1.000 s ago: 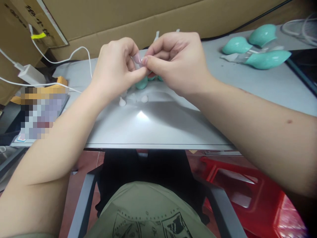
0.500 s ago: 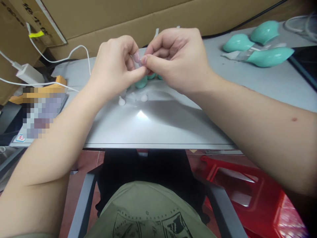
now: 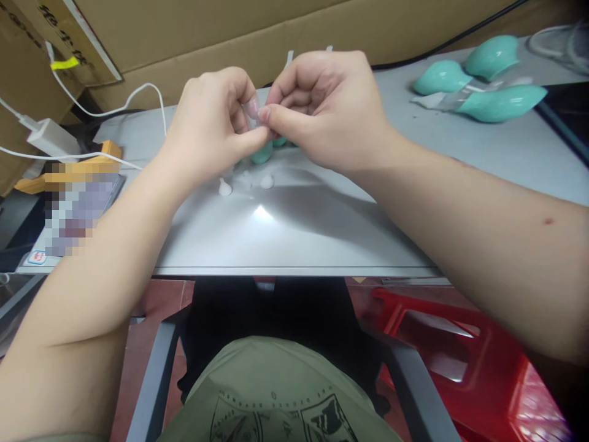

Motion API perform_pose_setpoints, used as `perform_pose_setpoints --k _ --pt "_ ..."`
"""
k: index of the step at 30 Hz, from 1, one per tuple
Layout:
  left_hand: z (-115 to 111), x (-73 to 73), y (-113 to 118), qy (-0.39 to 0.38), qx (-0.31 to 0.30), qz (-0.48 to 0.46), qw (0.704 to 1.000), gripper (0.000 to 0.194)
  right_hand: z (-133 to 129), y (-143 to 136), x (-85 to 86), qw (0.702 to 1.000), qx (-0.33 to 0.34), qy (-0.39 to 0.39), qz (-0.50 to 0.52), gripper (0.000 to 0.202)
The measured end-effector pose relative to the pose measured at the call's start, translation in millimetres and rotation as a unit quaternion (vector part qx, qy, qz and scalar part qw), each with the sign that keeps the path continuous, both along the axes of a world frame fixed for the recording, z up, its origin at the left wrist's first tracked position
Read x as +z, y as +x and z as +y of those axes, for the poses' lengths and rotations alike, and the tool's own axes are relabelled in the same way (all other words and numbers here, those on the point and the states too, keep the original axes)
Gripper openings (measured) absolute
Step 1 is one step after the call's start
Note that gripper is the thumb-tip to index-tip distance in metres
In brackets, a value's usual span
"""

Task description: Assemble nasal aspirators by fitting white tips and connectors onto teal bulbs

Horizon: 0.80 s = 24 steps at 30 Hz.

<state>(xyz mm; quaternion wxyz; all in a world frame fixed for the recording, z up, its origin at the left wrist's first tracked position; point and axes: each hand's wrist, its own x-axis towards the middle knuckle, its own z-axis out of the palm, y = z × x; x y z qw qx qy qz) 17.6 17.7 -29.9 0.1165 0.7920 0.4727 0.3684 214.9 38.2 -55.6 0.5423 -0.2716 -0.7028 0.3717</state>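
Above the grey table, my left hand (image 3: 209, 116) and my right hand (image 3: 334, 113) meet with fingertips pinched together. Whatever lies between them is mostly hidden; a small pale, see-through bit shows by the left fingers. Under and behind the hands sit several mint-green rounded pieces (image 3: 261, 153), partly covered. Nearer to me on the table lie a small white teardrop-shaped piece (image 3: 224, 187) and another small white piece (image 3: 267, 182), with tiny pale bits between them.
Glossy mint-green leaf-shaped pieces (image 3: 501, 103) with clear stems lie at the right rear. Cardboard (image 3: 221, 37) stands behind the table. At left are a white charger (image 3: 53, 138) with cables, a yellow-orange stand (image 3: 110, 150) and a blurred-out phone-like slab (image 3: 83, 212). A red plastic stool (image 3: 427, 350) stands below right.
Both hands keep pinching at almost the same spot, with only slight finger movement. The whole view has shifted a little.
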Motion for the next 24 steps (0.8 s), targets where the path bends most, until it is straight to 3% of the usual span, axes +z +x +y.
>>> perform_pose_setpoints --k 9,18,24 --pt "-1.9 1.8 -1.7 0.009 -0.011 0.013 1.0 0.043 2.1 5.2 -8.6 0.998 0.031 0.049 0.006 0.035" --pt "-0.5 -2.4 -2.3 0.048 -0.035 -0.005 0.998 0.033 -0.5 7.1 -5.9 0.999 0.007 0.038 -0.025 0.031" --pt "-3.9 3.5 -2.9 0.01 -0.049 0.026 0.998 0.03 -2.2 8.6 -7.0 0.997 0.024 0.063 -0.028 0.025"
